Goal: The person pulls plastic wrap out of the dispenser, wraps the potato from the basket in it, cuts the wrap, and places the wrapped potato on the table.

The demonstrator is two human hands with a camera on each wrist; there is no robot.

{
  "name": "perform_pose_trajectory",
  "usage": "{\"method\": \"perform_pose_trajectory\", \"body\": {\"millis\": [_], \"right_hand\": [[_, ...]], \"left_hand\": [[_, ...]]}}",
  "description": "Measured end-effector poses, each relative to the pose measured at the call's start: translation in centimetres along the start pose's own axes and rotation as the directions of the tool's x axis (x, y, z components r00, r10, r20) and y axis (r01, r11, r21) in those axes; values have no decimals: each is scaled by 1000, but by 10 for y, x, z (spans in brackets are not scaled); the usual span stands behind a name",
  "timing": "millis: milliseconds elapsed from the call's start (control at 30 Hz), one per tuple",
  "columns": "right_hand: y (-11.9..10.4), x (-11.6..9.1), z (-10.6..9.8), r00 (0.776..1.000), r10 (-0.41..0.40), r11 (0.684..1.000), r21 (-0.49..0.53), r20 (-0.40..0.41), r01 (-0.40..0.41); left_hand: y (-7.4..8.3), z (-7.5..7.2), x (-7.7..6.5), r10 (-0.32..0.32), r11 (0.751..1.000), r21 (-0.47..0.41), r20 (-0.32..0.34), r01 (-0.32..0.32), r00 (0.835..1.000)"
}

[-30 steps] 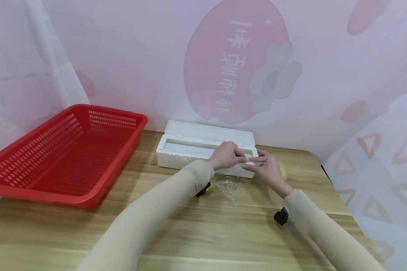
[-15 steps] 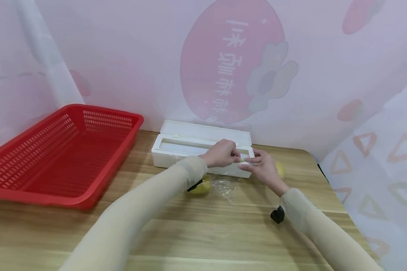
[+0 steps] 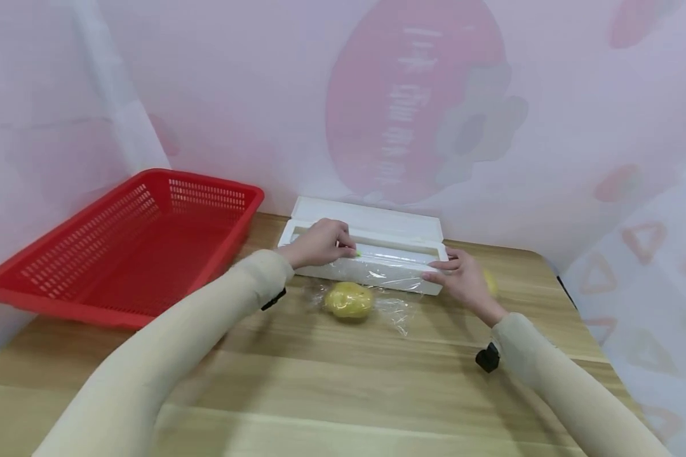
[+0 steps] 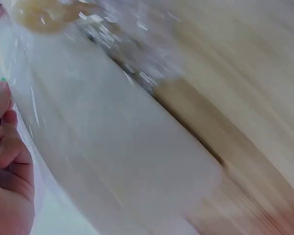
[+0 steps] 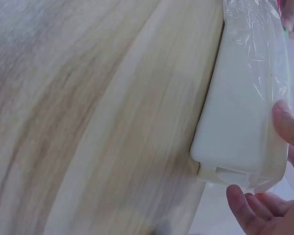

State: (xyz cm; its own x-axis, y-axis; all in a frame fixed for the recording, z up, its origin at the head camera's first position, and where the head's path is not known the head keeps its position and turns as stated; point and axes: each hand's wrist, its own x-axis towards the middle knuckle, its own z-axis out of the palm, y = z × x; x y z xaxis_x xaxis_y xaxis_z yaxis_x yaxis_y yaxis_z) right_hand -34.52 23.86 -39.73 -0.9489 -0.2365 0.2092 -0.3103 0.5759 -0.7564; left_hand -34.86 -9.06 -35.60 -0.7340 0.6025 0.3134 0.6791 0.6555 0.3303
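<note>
A long white cling film dispenser (image 3: 377, 274) lies on the table with its lid raised at the back. My left hand (image 3: 322, 242) pinches the small green slide cutter (image 3: 357, 254) on its front rim, left of the middle. My right hand (image 3: 463, 279) holds the dispenser's right end; in the right wrist view the thumb (image 5: 288, 126) rests on the front edge and the fingers (image 5: 245, 208) are at the end face. Clear film (image 3: 397, 311) hangs over the front onto the table. A rounded yellow potato-like item (image 3: 349, 300) lies under this film.
A red slotted plastic basket (image 3: 206, 273) stands at the left of the wooden table (image 3: 343, 393). Another yellow item (image 3: 491, 282) lies partly hidden behind my right hand. A printed pink-and-white curtain (image 3: 251, 114) hangs close behind the dispenser.
My left hand has slid left along the dispenser's rim with the slide cutter, away from my right hand, which stays at the right end. The yellow item under the film has come into full view.
</note>
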Motion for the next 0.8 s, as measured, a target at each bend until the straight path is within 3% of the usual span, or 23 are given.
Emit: {"method": "perform_pose_trajectory", "body": {"millis": [100,267,500,633,800], "right_hand": [[4,-1,-5,1000,-1,1000,-16,-4,1],[8,-2,-6,1000,-1,1000,-30,1,1],[9,-3,-3,1000,1,1000,-30,-10,-1],[9,-2,0,1000,1,1000,-24,-5,-1],[7,0,2,1000,-12,1000,-23,-5,12]], "left_hand": [[-7,-8,-9,-28,999,27,-3,28,1000],[-16,-21,-26,-157,985,77,15,155,987],[-18,-38,-41,-193,972,139,14,189,981],[-22,-38,-49,-260,961,103,3,258,966],[-26,-33,-58,-300,952,44,-59,303,952]]}}
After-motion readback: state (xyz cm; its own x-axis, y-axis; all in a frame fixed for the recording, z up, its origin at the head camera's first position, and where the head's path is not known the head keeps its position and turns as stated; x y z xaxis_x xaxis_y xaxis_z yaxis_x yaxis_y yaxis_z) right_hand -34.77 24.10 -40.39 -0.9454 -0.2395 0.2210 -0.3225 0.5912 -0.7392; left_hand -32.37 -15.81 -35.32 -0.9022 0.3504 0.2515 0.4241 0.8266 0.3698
